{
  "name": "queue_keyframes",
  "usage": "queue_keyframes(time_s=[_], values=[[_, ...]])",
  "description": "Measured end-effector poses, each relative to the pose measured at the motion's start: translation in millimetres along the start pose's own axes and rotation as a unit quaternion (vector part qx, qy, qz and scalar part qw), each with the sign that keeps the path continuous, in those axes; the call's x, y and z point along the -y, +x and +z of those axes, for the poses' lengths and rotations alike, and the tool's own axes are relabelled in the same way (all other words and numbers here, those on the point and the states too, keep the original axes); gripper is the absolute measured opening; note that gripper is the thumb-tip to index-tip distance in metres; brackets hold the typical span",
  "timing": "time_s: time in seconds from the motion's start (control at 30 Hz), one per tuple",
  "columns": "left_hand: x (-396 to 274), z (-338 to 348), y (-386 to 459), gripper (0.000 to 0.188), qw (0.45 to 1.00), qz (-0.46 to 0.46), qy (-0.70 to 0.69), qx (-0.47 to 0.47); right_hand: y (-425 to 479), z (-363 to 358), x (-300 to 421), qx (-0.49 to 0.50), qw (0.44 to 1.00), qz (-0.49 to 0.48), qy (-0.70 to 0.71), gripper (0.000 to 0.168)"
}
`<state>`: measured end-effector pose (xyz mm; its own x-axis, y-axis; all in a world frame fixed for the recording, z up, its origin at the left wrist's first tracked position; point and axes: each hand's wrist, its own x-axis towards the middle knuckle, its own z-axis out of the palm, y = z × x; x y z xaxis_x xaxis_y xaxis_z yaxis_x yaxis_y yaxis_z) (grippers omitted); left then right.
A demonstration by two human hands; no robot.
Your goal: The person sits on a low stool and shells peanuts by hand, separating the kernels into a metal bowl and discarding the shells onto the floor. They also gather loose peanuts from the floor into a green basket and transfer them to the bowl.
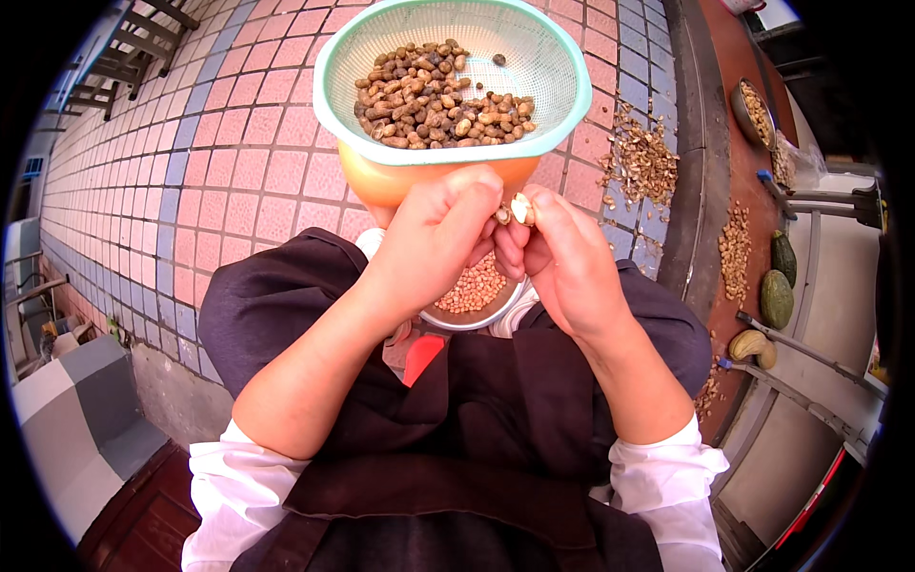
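Note:
Both hands meet over a metal bowl [480, 323] of shelled peanut kernels [472, 289], which sits between my feet. Between the thumb and fingers of my right hand [565, 250] is a cracked peanut shell [522, 209], its pale inside facing up. My left hand [447, 222] has its thumb and forefinger pinched together; a small brown shell piece [503, 214] lies at the fingertips, and I cannot tell which hand grips it. Just beyond the hands, a mint-green plastic strainer basket [336, 107] of unshelled peanuts [429, 100] rests on an orange basin [429, 175].
Empty peanut shells [643, 157] lie heaped on the tiles at the right. Past a dark kerb [690, 157] are a bowl of peanuts [754, 111], loose peanuts [734, 250], green gourds [777, 297] and a yellowish squash [750, 347]. A wooden stool [146, 36] stands at the far left.

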<state>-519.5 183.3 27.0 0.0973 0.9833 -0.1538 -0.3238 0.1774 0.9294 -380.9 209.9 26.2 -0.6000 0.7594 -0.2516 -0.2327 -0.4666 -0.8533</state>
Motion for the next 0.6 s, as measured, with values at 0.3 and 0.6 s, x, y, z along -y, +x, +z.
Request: queue_keyframes(time_s=[0.3,0.6], values=[[0,-12,7,0.021,0.985,-0.088,0.046,-0.144,5,-18,6,0.016,0.739,-0.271,-0.617,0.015],[-1,-12,5,0.018,0.992,-0.09,-0.061,-0.066,3,-17,14,0.02,0.972,-0.005,-0.235,0.033]])
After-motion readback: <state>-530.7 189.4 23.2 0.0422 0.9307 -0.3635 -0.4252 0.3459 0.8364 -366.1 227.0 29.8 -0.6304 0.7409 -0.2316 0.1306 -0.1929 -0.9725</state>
